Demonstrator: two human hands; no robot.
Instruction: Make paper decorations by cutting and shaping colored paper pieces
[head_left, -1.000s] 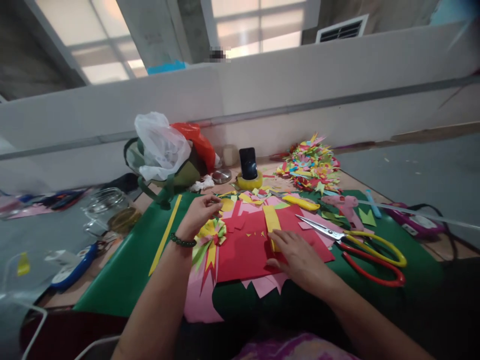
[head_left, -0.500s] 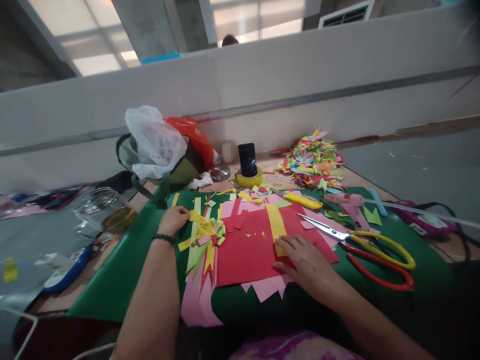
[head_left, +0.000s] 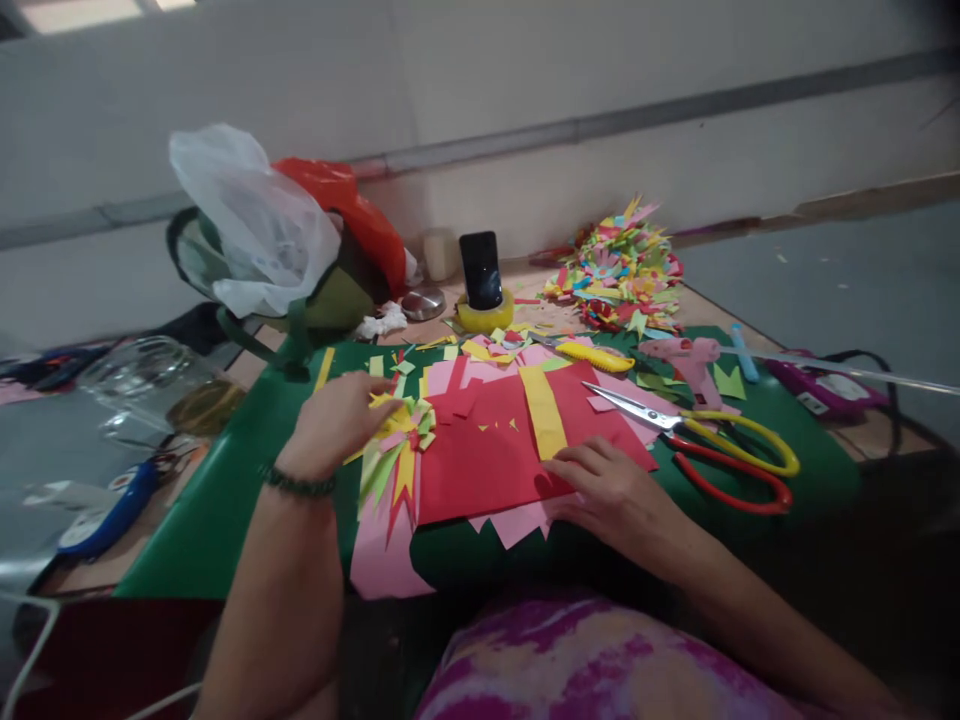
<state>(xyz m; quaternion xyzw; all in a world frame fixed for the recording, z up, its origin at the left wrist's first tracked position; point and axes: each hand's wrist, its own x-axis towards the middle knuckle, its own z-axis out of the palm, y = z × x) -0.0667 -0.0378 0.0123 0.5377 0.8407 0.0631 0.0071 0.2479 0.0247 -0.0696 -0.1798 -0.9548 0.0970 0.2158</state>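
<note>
My left hand (head_left: 337, 415), with a dark bead bracelet on the wrist, reaches over the left side of a paper flower (head_left: 409, 435). Its thumb and fingers are apart, with yellow paper showing behind them. The flower has yellow, green and red strips and forked tails, and lies by the left edge of a red paper sheet (head_left: 480, 480). A yellow paper strip (head_left: 545, 415) crosses that sheet. At the strip's lower end rest the fingertips of my right hand (head_left: 607, 490); the fingers are stretched out and the thumb is apart, near the sheet's front edge.
Large scissors (head_left: 697, 435) lie open on the right, beside a pink glue gun (head_left: 690, 360) and a yellow cutter (head_left: 592, 355). Behind are a phone (head_left: 480, 270) on a tape roll (head_left: 486, 315), a pile of paper flowers (head_left: 622, 270) and a bag (head_left: 337, 300). Green sheeting (head_left: 217, 500) covers the table.
My left hand has moved from the yellow strip end at the left toward the flower, its fingers now apart. My right hand has slid toward the sheet's front edge. The view has tilted down.
</note>
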